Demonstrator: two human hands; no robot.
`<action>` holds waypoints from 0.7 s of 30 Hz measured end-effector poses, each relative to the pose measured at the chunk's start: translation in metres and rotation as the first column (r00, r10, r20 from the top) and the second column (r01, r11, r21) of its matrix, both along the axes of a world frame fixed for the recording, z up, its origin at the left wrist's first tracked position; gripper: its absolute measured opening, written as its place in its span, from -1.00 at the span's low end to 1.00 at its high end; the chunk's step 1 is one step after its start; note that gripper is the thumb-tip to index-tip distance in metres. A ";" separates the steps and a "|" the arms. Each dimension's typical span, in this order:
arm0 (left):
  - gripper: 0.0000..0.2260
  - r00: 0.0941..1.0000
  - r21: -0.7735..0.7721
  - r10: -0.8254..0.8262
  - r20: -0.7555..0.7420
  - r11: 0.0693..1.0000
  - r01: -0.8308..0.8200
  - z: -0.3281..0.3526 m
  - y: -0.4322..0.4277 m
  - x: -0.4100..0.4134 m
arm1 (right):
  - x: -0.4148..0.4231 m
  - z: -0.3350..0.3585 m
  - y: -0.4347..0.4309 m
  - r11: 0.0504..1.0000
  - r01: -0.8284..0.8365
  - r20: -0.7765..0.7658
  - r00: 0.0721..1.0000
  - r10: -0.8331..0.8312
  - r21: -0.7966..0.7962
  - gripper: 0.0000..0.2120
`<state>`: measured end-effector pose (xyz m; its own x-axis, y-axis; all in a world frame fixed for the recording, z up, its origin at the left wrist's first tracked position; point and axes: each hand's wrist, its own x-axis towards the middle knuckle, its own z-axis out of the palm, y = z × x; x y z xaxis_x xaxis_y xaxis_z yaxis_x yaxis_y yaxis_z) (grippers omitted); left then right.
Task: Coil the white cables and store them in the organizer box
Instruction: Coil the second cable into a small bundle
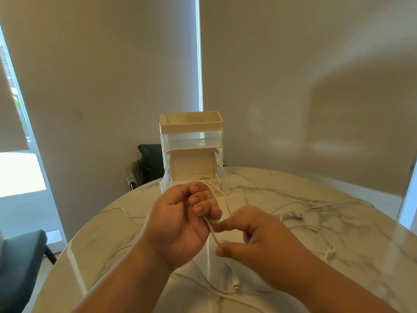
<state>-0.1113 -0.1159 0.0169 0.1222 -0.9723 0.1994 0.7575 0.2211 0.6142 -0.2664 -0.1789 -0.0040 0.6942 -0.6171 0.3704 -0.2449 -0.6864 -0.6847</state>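
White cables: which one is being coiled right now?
The cable looped around the left hand; the other cables lie loose on the table.

1. The left hand (pixel 178 220) is raised palm-up, its fingers curled with loops of white cable (pixel 212 232) wound round them.
2. The right hand (pixel 259 236) is just beside it, forefinger and thumb apart on either side of a strand; whether it grips is unclear.
3. Both bare forearms reach forward.

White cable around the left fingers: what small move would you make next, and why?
Probably the right hand carries the strand up for another wrap: the thin white cable is looped round the fingers of the left hand, and its loose tail trails on the marble table.
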 end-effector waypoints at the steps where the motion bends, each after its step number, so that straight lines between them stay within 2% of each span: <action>1: -0.79 1.000 0.000 0.002 0.013 1.000 -0.002 0.001 0.001 -0.001 | 0.000 0.000 0.000 1.000 0.010 0.002 1.000 -0.010 -0.014 -0.86; 5: -0.77 0.996 0.017 0.041 0.077 0.999 -0.043 0.003 0.001 0.001 | -0.005 0.003 -0.005 1.000 -0.026 -0.064 0.998 0.027 0.009 -0.91; 10: -0.73 0.997 0.038 0.030 0.069 0.999 -0.033 0.006 0.006 0.003 | -0.010 0.005 -0.013 0.991 -0.099 -0.037 0.994 0.103 0.095 -0.92; 16: -0.68 0.996 0.029 0.069 0.051 0.997 -0.071 0.011 0.012 0.002 | -0.010 0.002 -0.020 0.948 -0.203 0.093 0.978 0.185 0.244 -0.77; 21: -0.72 0.988 0.001 0.139 0.069 0.990 -0.140 0.013 0.011 -0.003 | -0.009 -0.002 -0.025 0.917 -0.253 0.171 0.963 0.208 0.308 -0.91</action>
